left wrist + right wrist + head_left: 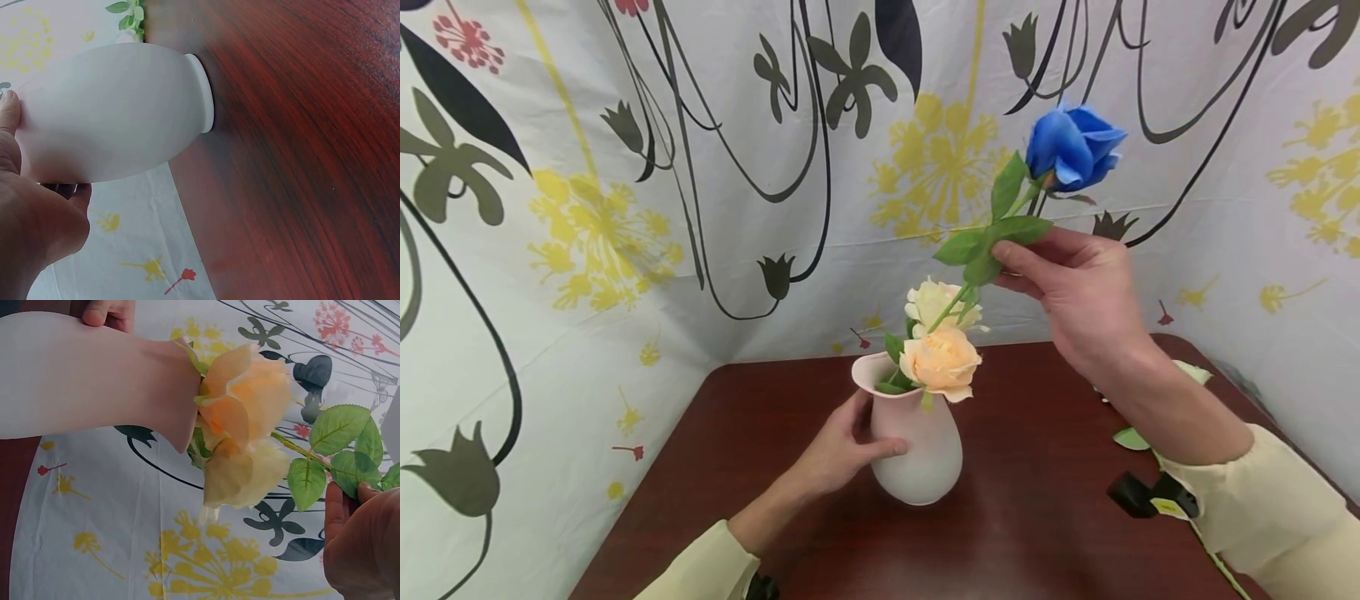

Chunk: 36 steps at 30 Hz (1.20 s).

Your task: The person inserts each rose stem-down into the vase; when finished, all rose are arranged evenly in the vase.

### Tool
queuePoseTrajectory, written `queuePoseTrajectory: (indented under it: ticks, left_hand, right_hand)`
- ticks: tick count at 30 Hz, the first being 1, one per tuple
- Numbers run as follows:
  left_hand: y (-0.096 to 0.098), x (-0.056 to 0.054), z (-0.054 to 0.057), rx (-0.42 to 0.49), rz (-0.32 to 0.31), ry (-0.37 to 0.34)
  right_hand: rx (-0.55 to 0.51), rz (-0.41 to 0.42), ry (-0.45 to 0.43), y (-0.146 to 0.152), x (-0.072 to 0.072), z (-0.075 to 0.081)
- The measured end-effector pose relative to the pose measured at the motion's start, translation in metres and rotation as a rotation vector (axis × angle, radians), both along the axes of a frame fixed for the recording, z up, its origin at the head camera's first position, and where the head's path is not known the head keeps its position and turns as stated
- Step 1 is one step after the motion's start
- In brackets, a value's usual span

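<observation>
A white vase (917, 450) with a flared lip stands on the table, and my left hand (842, 446) grips its neck from the left, thumb across the front. A peach rose (942, 363) and a cream rose (934, 302) lean out over the vase's right rim. Above them my right hand (1086, 287) pinches the leafy stem of a blue rose (1073, 148), its bloom tilted up and right. The lower stem runs down behind the peach rose toward the vase mouth, its end hidden. In the right wrist view, green leaves (340, 430) spread beside the pinching fingers.
On the dark red wooden table (1022, 517), another stem with a green leaf (1131, 439) and a pale bloom (1193, 372) lies at the right, partly under the right forearm. A patterned white cloth (790, 208) hangs behind the table and at both sides.
</observation>
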<state>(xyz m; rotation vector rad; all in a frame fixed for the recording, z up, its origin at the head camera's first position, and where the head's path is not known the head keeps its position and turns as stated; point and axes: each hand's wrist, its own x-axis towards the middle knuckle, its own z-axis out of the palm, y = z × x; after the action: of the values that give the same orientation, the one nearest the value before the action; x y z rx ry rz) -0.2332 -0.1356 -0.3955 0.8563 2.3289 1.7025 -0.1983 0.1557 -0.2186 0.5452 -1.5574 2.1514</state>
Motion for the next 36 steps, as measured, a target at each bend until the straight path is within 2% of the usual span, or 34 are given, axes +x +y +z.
queuePoseTrajectory:
  ticks: [4,9,11,17,22,26,30,36]
  left_hand:
    - [0.000,0.000,0.000,0.004,0.003,0.002]
    - [0.001,0.000,-0.002,0.017,-0.002,0.009]
    - [0.002,0.000,-0.003,0.019,-0.006,0.016]
    - [0.002,0.000,-0.001,0.023,0.002,0.019]
    - [0.001,0.000,0.000,0.029,-0.005,0.012]
    - [0.001,0.000,-0.001,0.033,-0.009,0.010]
    - [0.001,0.000,-0.001,0.028,-0.006,0.008]
    - [0.002,0.001,0.000,0.020,0.000,0.000]
  right_hand:
    - [0.074,0.003,-0.014,-0.007,-0.003,-0.005]
    - [0.400,-0.061,-0.062,-0.013,-0.002,-0.010]
    - [0.471,-0.084,-0.068,-0.012,-0.001,-0.011]
    - [0.396,-0.024,-0.100,-0.011,0.001,-0.012]
    - [0.374,-0.089,-0.146,-0.014,0.002,-0.009]
    - [0.369,-0.135,-0.151,-0.018,0.000,-0.005]
    - [0.355,-0.146,-0.133,-0.023,-0.002,-0.001]
    - [0.258,-0.116,-0.106,-0.032,-0.008,0.002]
